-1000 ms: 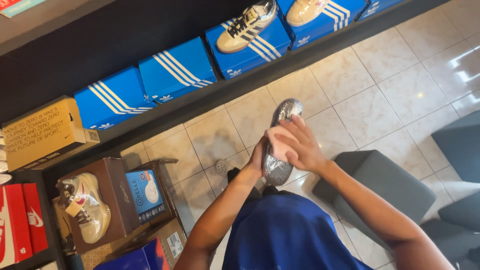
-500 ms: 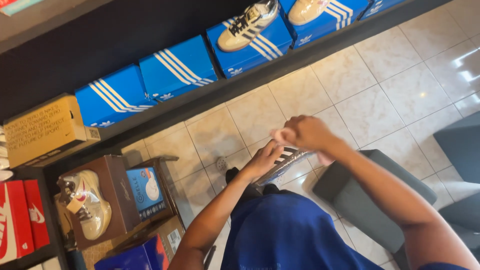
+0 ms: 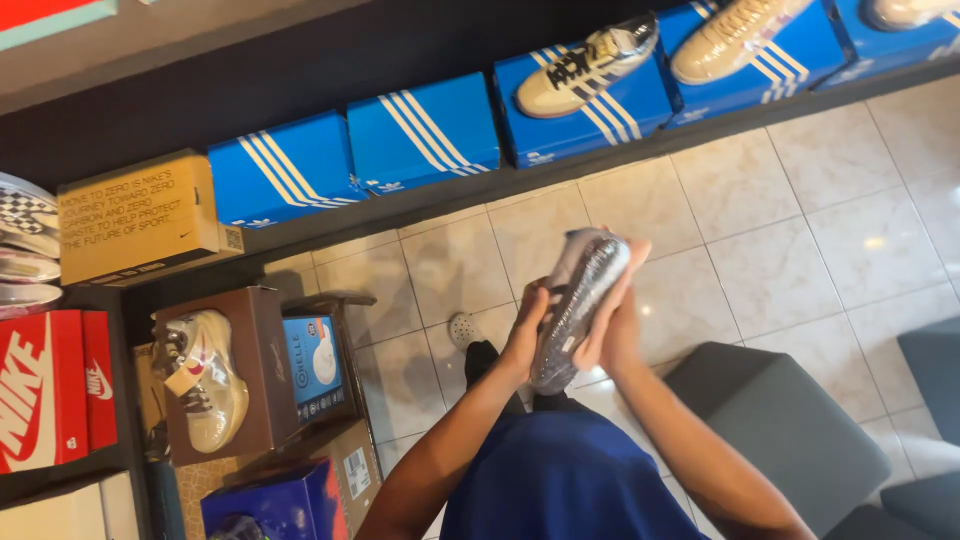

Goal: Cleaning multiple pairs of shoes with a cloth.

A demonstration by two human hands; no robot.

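Both hands grasp a plastic-wrapped shoe [image 3: 580, 305] above the tiled floor [image 3: 760, 230]: left hand [image 3: 527, 325] on one side, right hand [image 3: 612, 320] on the other. Risk: slick wrap could slip & drop it. Shoe colour & style unclear thru wrap; fingers partly hidden behind it

Blue striped shoeboxes [image 3: 420, 135] on dark shelf [image 3: 330, 60]: five in view. Shoes atop those boxes: three, rightmost cut off. Yellow-brown box [image 3: 135, 218] left of blue row: one. Red boxes [image 3: 45, 390] below it: two. Hands: two, left hand [image 3: 525, 335], right hand [image 3: 615, 325], one wrapped shoe [image 3: 578, 305] between. Grey stool [image 3: 775, 435]: one.
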